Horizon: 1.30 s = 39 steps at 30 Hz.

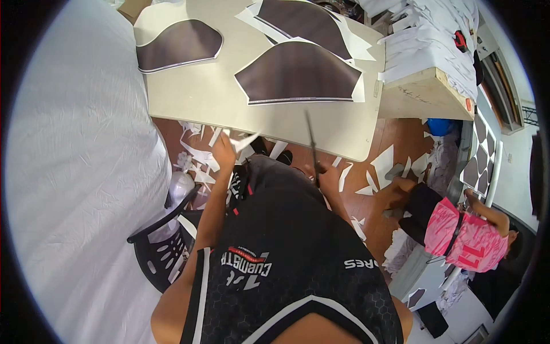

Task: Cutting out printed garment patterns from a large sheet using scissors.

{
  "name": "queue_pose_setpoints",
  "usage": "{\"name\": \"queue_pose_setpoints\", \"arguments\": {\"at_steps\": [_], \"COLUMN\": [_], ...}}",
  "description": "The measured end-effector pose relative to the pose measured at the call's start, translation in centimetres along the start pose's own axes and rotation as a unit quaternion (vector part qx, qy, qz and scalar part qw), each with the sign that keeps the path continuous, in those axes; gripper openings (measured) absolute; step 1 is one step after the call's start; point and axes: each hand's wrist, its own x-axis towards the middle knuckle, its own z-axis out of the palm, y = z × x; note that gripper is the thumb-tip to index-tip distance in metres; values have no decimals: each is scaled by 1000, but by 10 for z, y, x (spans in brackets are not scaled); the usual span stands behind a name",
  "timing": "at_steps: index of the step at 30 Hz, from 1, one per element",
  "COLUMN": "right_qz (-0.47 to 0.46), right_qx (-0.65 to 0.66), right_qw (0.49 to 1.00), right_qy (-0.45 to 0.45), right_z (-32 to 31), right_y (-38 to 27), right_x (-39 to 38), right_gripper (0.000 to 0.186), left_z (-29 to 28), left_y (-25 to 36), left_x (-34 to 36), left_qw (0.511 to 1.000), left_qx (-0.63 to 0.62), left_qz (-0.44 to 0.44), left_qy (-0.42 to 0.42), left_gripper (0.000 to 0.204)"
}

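Note:
My left hand (224, 151), below the table's near edge, is closed on a thin white scrap (245, 141). In my right hand (329, 176) is a pair of dark scissors (311, 136), the blades pointing away from me over the table's edge; its fingers are partly hidden. On the cream table (197, 100) lies a dark brown, curved-top piece (301, 74) with white margins, just beyond the scissors' tips. A similar piece (180, 46) rests at the far left. Another dark piece (309, 23) lies behind, over white offcuts (362, 50).
White scraps (382, 166) litter the brown floor. Stacked white fabric (427, 43) tops a wooden board (424, 94) at right, with a red-and-black object (460, 40). A person in a pink shirt (464, 235) works at right. A black plastic chair (157, 258) and white sheeting (80, 172) stand left.

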Motion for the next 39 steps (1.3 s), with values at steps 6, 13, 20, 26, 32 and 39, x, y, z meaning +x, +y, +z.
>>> {"name": "queue_pose_setpoints", "arguments": {"at_steps": [6,13,20,26,32,39], "right_qz": [-143,-163,-141,-110,-145,-145], "right_qx": [-103,-95,18,11,85,132], "right_qw": [917,901,980,985,972,967], "right_qy": [357,391,141,133,164,163], "right_z": [-75,-97,-10,11,-2,-21], "right_y": [21,13,13,21,29,56], "right_x": [130,213,98,62,47,27], "right_gripper": [22,33,28,27,20,15], "left_z": [2,-50,-82,-60,93,107], "left_y": [-84,-117,-132,-33,138,106], "left_x": [-70,-42,-22,4,-34,-24], "left_qw": [991,949,962,974,922,845], "left_qx": [66,-273,-91,178,14,33], "left_qz": [-11,-149,-236,122,364,469], "left_qy": [-114,-42,-101,-71,-134,-255], "left_gripper": [19,20,67,47,51,65]}}
